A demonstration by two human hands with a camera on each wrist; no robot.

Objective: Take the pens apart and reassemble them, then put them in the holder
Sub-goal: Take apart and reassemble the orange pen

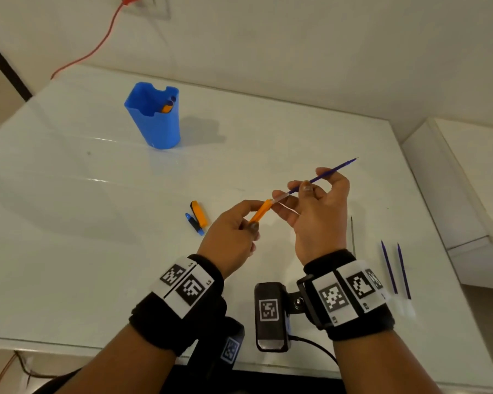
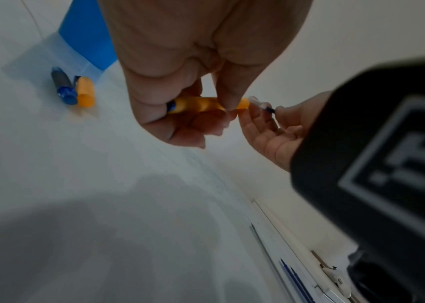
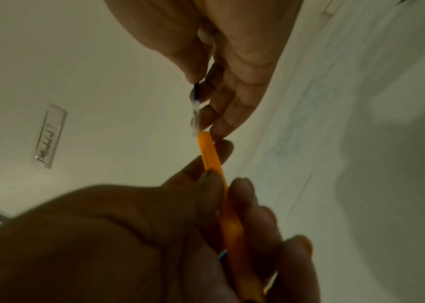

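My left hand [image 1: 239,223] pinches an orange pen barrel [image 1: 261,211] above the white table [image 1: 69,251]. My right hand [image 1: 310,194] pinches a blue ink refill [image 1: 329,171] between thumb and forefinger; its clear end meets the barrel's open end. The left wrist view shows the barrel [image 2: 200,104] and the refill's clear end [image 2: 259,103]; the right wrist view shows the barrel [image 3: 211,153] and the refill [image 3: 196,106]. A blue holder [image 1: 154,118] stands at the back left with an orange pen [image 1: 167,107] inside.
An orange cap [image 1: 199,213] and a blue-and-black pen part [image 1: 194,224] lie left of my hands. Two blue refills [image 1: 389,267] [image 1: 404,270] and a thin grey rod [image 1: 352,234] lie on the right. A red cable [image 1: 97,46] runs down the wall.
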